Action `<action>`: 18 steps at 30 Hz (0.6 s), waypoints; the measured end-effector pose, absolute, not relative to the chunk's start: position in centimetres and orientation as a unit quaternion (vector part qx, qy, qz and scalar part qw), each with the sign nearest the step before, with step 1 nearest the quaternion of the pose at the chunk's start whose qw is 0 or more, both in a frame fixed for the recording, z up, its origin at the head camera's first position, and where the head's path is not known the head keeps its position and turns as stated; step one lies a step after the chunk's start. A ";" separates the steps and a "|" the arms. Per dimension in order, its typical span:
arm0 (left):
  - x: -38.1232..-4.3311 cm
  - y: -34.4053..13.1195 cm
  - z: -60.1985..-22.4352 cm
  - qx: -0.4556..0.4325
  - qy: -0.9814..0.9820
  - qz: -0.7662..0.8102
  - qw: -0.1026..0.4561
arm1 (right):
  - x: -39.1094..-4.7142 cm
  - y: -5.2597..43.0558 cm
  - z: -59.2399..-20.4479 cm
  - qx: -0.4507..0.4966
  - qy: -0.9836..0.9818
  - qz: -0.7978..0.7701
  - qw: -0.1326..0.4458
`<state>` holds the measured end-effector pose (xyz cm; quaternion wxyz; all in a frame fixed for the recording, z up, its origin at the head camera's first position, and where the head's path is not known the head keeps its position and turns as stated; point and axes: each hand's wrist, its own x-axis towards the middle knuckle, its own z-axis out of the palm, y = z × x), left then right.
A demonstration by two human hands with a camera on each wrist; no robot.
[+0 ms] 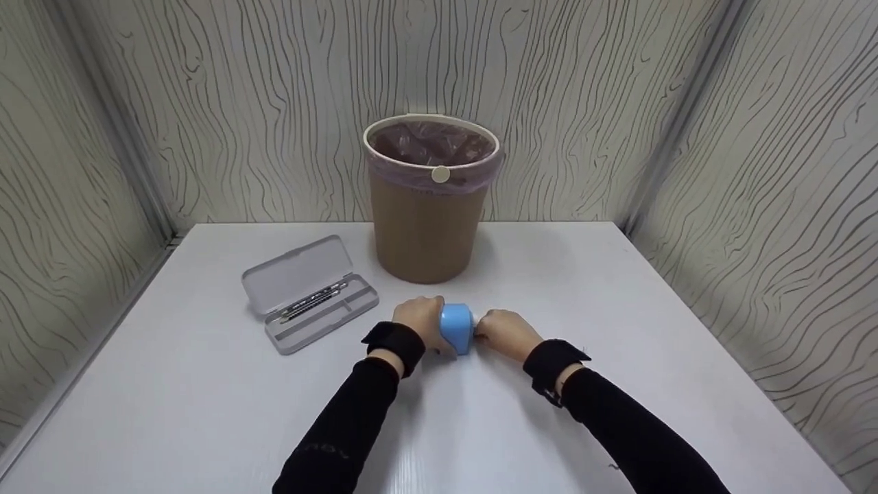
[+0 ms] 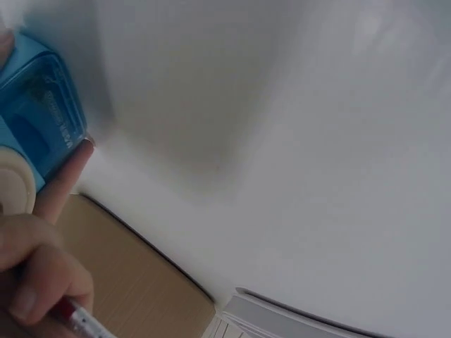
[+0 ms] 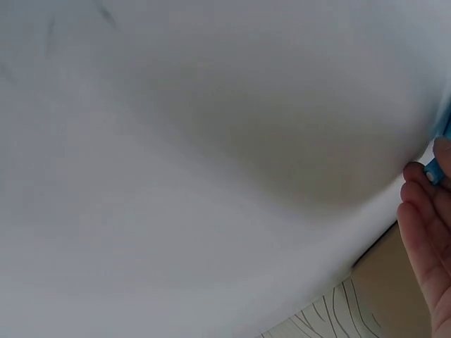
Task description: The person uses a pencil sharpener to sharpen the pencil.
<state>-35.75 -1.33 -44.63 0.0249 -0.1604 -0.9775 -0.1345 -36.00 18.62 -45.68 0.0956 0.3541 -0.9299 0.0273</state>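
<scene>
A blue crank pencil sharpener stands on the white table between the two hands. My left hand grips it from the left side. Its see-through shavings drawer faces the left wrist camera, beside a cream round part. From the curled fingers in that view sticks a pencil with a red and silver barrel; its tip is hidden. On the sharpener's right side, my right hand pinches the blue crank handle, whose end peeks out between thumb and fingers in the right wrist view.
Left of the hands lies an opened grey pencil case with a few dark patterned pencils inside. Behind the sharpener stands a brown waste bin lined with a purplish bag. Wood-patterned walls enclose the back and sides.
</scene>
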 end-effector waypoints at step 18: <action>-35.7 -1.4 -44.7 -0.160 -0.977 -0.140 0.036 | -33.9 19.2 -45.3 0.416 -0.903 0.003 0.112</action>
